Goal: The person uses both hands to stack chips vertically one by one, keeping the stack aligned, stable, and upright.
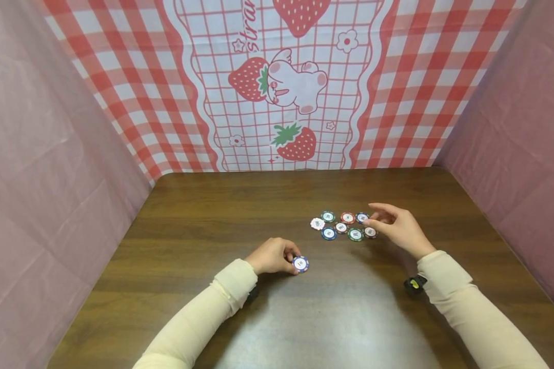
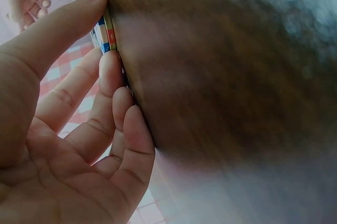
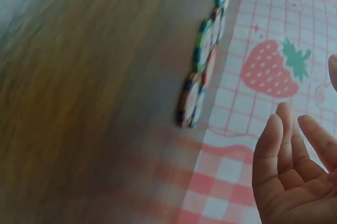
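Observation:
My left hand [image 1: 272, 255] grips a blue-edged poker chip [image 1: 300, 264] between thumb and fingers, low over the table. In the left wrist view, a chip edge with red and yellow [image 2: 110, 31] lies against the blue one, so it looks like a small stack. To the right, my right hand [image 1: 403, 230] hovers beside a group of flat chips, thumb and fingers apart, holding nothing. That group includes a white chip [image 1: 317, 224], a red chip [image 1: 348, 218], a green chip [image 1: 356, 234] and a brown chip [image 1: 370, 232]. A blue chip [image 1: 362, 218] lies closest to the right thumb.
The brown wooden table [image 1: 203, 215] spans the space under both hands. A red-and-white checked cloth with strawberries [image 1: 300, 143] hangs along its back edge. Pink curtains [image 1: 512, 113] close off the sides. Near the right cuff is a small dark device [image 1: 414, 284].

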`<state>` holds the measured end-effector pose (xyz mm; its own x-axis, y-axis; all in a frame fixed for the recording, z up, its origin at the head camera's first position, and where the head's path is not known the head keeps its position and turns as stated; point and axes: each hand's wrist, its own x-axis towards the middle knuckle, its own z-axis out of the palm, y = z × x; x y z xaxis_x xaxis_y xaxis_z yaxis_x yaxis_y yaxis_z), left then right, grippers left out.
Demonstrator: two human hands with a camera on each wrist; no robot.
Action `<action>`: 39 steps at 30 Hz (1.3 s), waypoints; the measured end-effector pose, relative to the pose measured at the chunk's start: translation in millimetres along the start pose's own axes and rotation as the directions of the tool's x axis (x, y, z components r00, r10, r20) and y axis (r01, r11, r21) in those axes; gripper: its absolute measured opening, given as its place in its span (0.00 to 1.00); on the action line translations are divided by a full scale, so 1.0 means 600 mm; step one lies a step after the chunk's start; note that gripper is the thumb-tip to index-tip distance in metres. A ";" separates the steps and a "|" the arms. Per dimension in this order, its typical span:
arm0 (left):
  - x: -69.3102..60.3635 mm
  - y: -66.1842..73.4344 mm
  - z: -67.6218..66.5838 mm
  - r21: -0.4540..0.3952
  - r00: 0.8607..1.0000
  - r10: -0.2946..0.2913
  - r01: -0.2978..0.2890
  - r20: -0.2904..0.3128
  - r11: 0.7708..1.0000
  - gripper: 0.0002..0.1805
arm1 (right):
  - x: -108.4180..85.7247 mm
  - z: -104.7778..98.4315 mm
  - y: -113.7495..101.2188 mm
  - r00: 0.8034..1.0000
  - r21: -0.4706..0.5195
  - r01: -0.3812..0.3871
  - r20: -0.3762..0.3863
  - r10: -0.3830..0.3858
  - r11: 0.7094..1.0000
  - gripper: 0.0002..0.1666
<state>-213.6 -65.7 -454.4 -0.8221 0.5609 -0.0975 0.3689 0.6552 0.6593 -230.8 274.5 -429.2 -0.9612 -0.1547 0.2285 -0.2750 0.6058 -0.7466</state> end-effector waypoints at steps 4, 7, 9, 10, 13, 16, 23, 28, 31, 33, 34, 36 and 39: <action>0.000 0.001 0.000 0.006 1.000 -0.002 0.002 0.006 1.000 0.16 | -0.001 -0.007 0.016 0.997 -0.023 -0.046 0.054 0.047 0.999 0.34; 0.000 0.002 0.000 0.009 1.000 -0.002 0.002 0.009 1.000 0.16 | -0.003 -0.012 0.025 0.990 -0.024 -0.092 0.109 0.094 0.995 0.37; 0.000 0.003 0.000 0.010 1.000 -0.001 0.001 0.008 1.000 0.16 | -0.004 -0.014 0.031 0.983 -0.017 -0.121 0.140 0.122 0.993 0.38; 0.000 0.003 0.000 0.010 1.000 -0.001 0.001 0.008 1.000 0.16 | -0.004 -0.014 0.033 0.979 -0.012 -0.133 0.153 0.133 0.991 0.39; 0.000 0.002 0.000 0.011 1.000 0.001 -0.001 0.004 1.000 0.16 | -0.002 -0.015 0.042 0.968 -0.003 -0.162 0.192 0.160 0.987 0.39; 0.000 0.001 0.000 0.011 1.000 0.001 -0.001 0.002 1.000 0.16 | 0.000 -0.013 0.048 0.957 -0.011 -0.185 0.225 0.182 0.983 0.39; 0.000 0.002 0.000 0.009 1.000 0.010 -0.010 0.002 1.000 0.15 | 0.003 -0.013 0.055 0.946 -0.075 -0.195 0.250 0.208 0.978 0.40; -0.001 0.003 -0.001 0.011 1.000 0.012 -0.012 0.002 1.000 0.16 | 0.005 -0.013 0.055 0.942 -0.113 -0.192 0.256 0.216 0.975 0.39; -0.001 0.003 -0.001 0.006 1.000 0.011 -0.011 0.002 1.000 0.16 | 0.008 -0.012 0.053 0.940 -0.126 -0.192 0.262 0.219 0.973 0.39; -0.001 0.002 -0.001 0.005 1.000 0.011 -0.011 0.002 1.000 0.16 | 0.009 -0.011 0.050 0.937 -0.124 -0.197 0.269 0.224 0.973 0.39; -0.001 0.001 -0.001 0.004 1.000 0.013 -0.013 0.002 1.000 0.16 | 0.009 -0.011 0.049 0.936 -0.124 -0.199 0.271 0.227 0.972 0.38; -0.001 0.001 0.000 0.006 1.000 0.013 -0.013 0.002 1.000 0.15 | 0.010 -0.010 0.049 0.933 -0.124 -0.205 0.276 0.232 0.971 0.38; 0.000 0.001 0.000 0.010 1.000 0.012 -0.012 0.003 1.000 0.15 | 0.010 -0.010 0.052 0.935 -0.132 -0.194 0.276 0.224 0.972 0.36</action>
<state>-213.3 -65.6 -454.0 -0.8160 0.5707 -0.0918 0.3834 0.6531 0.6531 -245.1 296.9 -447.1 -0.9663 -0.2244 -0.1265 -0.0776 0.7220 -0.6876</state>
